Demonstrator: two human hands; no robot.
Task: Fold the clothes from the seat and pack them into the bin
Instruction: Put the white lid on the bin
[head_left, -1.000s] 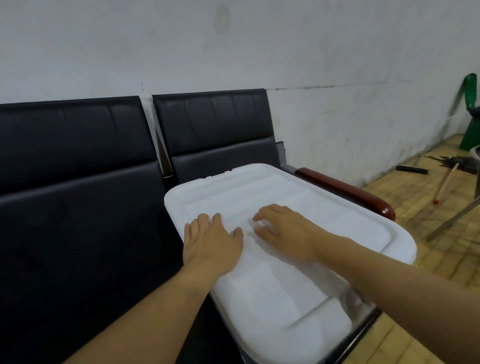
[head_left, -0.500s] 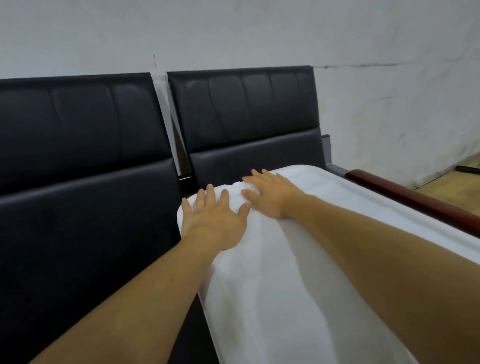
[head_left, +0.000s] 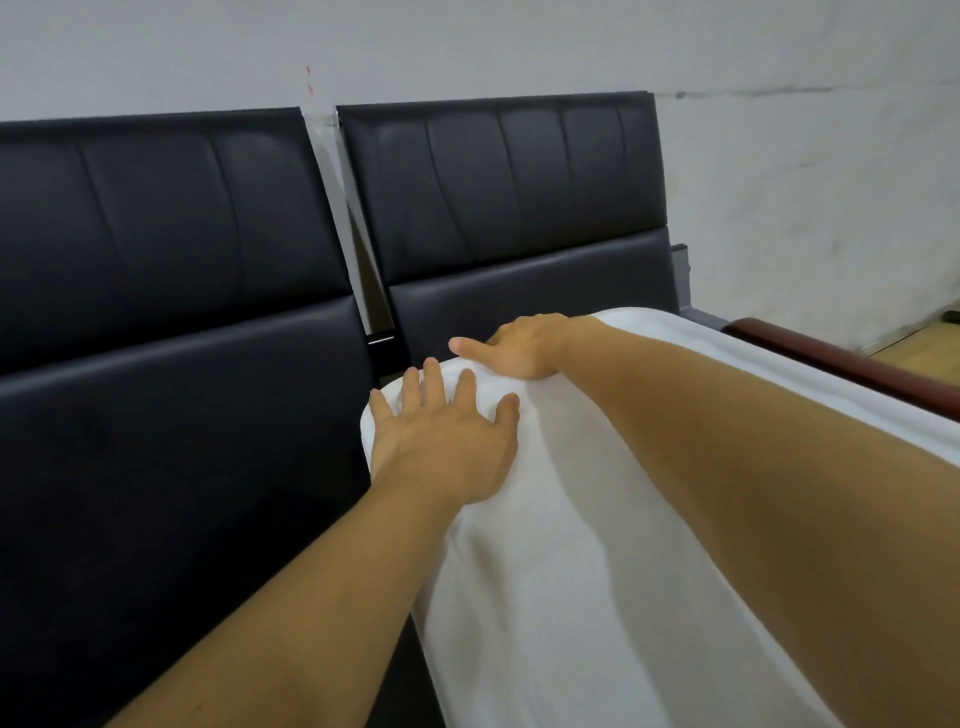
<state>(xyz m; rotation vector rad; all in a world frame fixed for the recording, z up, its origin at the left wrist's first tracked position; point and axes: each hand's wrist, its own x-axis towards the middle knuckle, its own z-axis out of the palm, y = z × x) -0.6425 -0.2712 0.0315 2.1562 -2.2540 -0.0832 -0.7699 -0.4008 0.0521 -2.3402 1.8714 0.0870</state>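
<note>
A white plastic bin with its lid (head_left: 566, 603) on stands on the right-hand black seat. My left hand (head_left: 441, 441) lies flat on the lid's far left corner, fingers spread, holding nothing. My right hand (head_left: 519, 348) reaches over the lid's far edge; the thumb rests on top and the fingers curl down behind the edge, out of sight. No clothes are in view, and the lid hides the inside of the bin.
Two black padded seats (head_left: 156, 467) with tall backrests (head_left: 519, 208) stand against a grey-white wall. A red-brown armrest (head_left: 841, 364) runs along the bin's right side. A strip of wooden floor (head_left: 924, 348) shows at the far right.
Both hands slid from the middle of the lid to its far end. The right hand went from flat on top to hooked over the far edge. My head moved closer.
</note>
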